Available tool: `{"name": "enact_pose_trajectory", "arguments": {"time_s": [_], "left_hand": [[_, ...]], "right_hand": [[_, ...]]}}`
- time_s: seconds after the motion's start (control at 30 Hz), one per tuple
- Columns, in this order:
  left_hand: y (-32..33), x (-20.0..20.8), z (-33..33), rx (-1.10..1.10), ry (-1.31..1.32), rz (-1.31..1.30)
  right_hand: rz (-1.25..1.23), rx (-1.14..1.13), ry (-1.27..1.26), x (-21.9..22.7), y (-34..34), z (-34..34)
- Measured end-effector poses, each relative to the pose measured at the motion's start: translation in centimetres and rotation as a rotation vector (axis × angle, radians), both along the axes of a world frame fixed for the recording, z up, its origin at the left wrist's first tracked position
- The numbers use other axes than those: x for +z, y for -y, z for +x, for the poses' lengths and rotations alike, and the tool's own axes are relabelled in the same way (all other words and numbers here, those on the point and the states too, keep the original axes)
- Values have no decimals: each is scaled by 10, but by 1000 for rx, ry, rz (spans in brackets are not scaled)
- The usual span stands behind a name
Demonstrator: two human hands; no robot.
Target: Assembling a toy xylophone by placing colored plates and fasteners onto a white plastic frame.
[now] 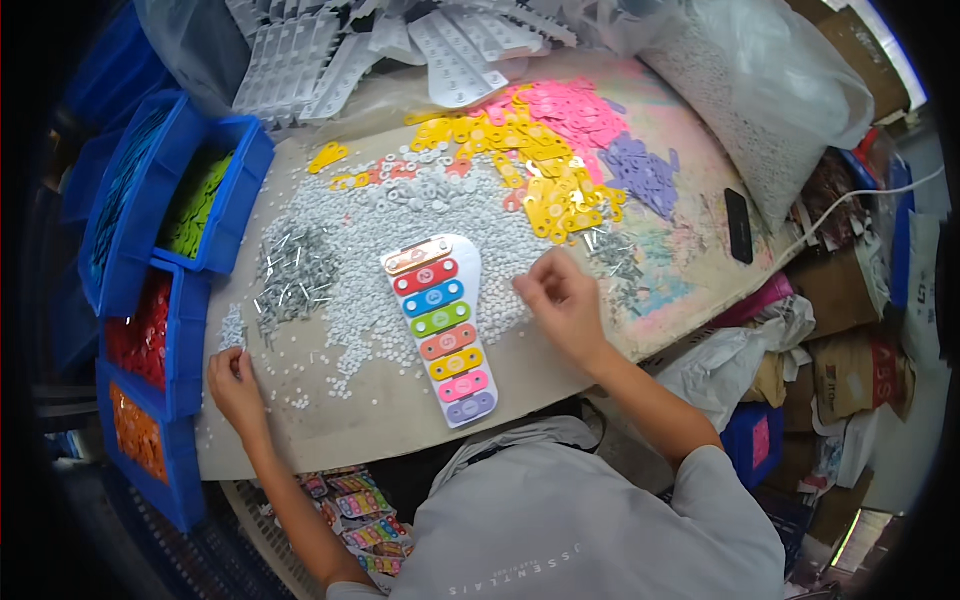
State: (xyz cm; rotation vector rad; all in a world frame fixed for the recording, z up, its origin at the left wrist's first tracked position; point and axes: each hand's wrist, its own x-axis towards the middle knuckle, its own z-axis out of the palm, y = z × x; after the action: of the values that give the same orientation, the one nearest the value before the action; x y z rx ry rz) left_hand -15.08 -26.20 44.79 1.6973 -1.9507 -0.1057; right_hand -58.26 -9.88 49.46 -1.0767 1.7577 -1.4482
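Observation:
A toy xylophone (447, 318) lies on the table in front of me, its white base narrowing towards me and its bars running from copper and red down to purple. White round caps sit at the ends of the upper bars; the lower bars show small dark spots there. Just right of it, above loose white caps (505, 290), my right hand (564, 308) has its fingertips pinched together; what they hold, if anything, is too small to make out. At the table's left side, my left hand (238, 392) rests with fingers slightly apart beside small pale pieces (232, 328).
Blue bins (182, 345) of coloured bars line the left edge. Metal pins (295, 275) lie left of the caps. Yellow bars (555, 170), pink bars (575, 112) and purple bars (642, 175) are heaped behind. A phone (738, 226) and a plastic sack (760, 90) occupy the right; white bases (455, 60) stack behind.

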Motion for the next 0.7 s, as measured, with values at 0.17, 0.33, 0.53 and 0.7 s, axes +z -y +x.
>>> {"name": "enact_pose_trajectory", "arguments": {"time_s": [0.17, 0.33, 0.53, 0.7], "left_hand": [[0, 2, -6, -29, 65, -42], [-28, 24, -37, -13, 19, -156], [-88, 43, -103, -189, -861, 446], [-106, 40, -133, -307, -1134, 815]], "right_hand": [[-39, -322, -806, 9, -4, -104], [131, -337, -687, -23, -28, -172], [223, -335, -601, -27, -9, -171], [253, -319, -872, -41, -2, -182]]}}
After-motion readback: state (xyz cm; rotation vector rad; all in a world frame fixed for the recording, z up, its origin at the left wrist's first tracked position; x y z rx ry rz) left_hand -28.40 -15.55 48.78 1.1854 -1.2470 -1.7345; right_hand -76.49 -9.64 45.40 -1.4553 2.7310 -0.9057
